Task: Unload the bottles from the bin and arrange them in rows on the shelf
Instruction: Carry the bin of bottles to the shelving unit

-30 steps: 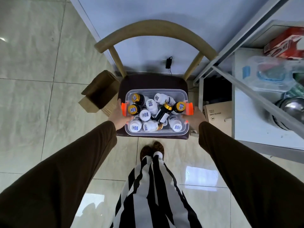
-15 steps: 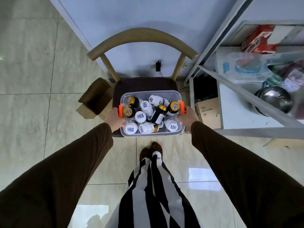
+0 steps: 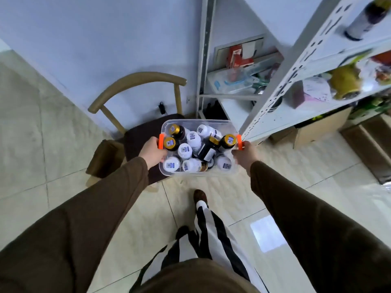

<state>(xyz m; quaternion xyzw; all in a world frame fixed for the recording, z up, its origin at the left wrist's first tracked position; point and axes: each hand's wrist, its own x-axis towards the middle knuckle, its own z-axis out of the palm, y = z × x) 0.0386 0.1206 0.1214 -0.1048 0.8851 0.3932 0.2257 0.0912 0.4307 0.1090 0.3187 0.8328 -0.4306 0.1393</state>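
Note:
A clear plastic bin (image 3: 196,174) with orange handles is held in the air between the chair and the shelf. Inside lie several bottles (image 3: 193,138), some white with white caps, some dark with gold caps. My left hand (image 3: 152,149) grips the bin's left orange handle. My right hand (image 3: 245,150) grips its right handle. The white metal shelf (image 3: 281,89) stands to the right, its front post just beyond the bin's right corner.
A wooden chair (image 3: 135,81) with a dark seat stands against the wall on the left. A brown cardboard box (image 3: 105,157) lies on the floor beside it. The shelf's boards hold mixed goods and a bottle (image 3: 364,17). Cardboard boxes (image 3: 317,130) sit under the shelf.
Both hands have lifted the bin off the chair seat and carried it right, toward the shelf. The view has turned right and up, showing more of the shelf.

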